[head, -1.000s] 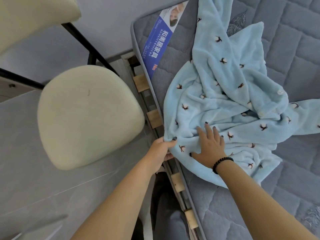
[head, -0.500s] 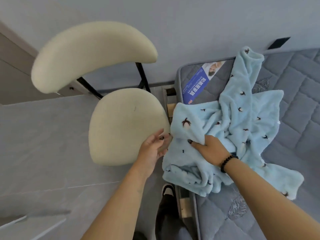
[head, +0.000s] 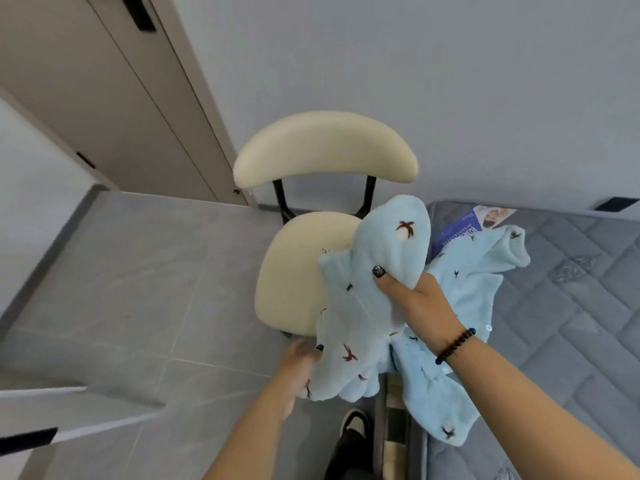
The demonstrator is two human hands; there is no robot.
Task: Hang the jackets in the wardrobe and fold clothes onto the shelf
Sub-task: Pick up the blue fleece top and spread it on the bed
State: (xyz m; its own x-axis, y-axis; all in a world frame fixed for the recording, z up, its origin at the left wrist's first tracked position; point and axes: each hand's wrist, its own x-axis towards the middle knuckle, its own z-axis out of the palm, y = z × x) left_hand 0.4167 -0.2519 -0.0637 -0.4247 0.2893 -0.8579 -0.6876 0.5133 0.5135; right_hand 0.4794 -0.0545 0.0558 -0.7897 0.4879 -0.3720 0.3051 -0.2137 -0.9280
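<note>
A fluffy light-blue garment [head: 460,299] with small dark bird prints hangs lifted between my hands, its far part still trailing on the grey quilted mattress [head: 571,306]. My right hand [head: 412,296], with a black bead bracelet at the wrist, grips a bunched fold near the top, thumb on the cloth. Lower down, my left hand [head: 299,362] is motion-blurred and holds the garment's left edge, fingers partly hidden by the fabric.
A cream padded chair [head: 294,271] with black legs stands just behind the garment, against the wall. A beige door [head: 104,98] is at the upper left. Grey floor tiles [head: 138,289] spread to the left. My shoe [head: 353,422] shows at the bed's edge.
Both hands have lifted the garment up off the mattress and toward the chair. The view has tilted up, so the door and wall now show.
</note>
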